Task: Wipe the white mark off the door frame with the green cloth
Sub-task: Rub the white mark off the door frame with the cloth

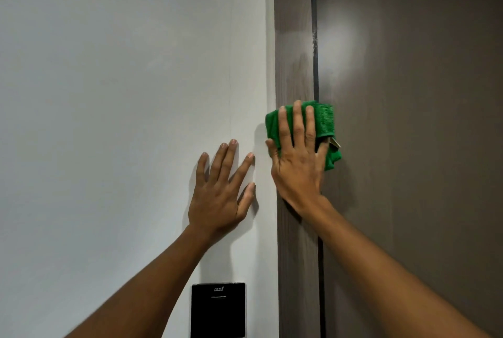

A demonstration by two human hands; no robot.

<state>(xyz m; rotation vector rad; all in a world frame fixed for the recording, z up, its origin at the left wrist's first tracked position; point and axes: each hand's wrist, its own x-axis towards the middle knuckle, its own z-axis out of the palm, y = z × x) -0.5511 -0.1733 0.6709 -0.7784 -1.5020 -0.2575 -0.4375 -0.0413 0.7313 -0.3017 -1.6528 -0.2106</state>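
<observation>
Right hand (295, 163): flat on the cloth, palm down, fingers stretched upward and a little apart, thumb out to the left; it presses the cloth against the frame rather than gripping it.
Cloth (324, 121): green, bunched in folds, pinned between the right hand and the frame; it spans the frame from its left edge to its right edge, spilling a little onto the door, with a small tan tag at its right side.
Left hand (221, 190): bare, spread wide and laid flat on the wall, fingertips up, just left of the frame's left edge and slightly below the right hand; it holds nothing.
Frame (295, 38): a brown wood-grain upright strip between the wall and the door, running from top edge to bottom edge of the view.
Mark (315, 41): small whitish flecks on the frame's right edge, along the seam with the door, well above the cloth; faint, hard to make out in detail.
Door (422, 147): darker brown panel to the right of the frame, with a pale patch of reflected light near the flecks.
Wall (122, 92): plain white, left of the frame.
Panel (218, 309): black square plate on the wall at the bottom edge, below the left hand.
</observation>
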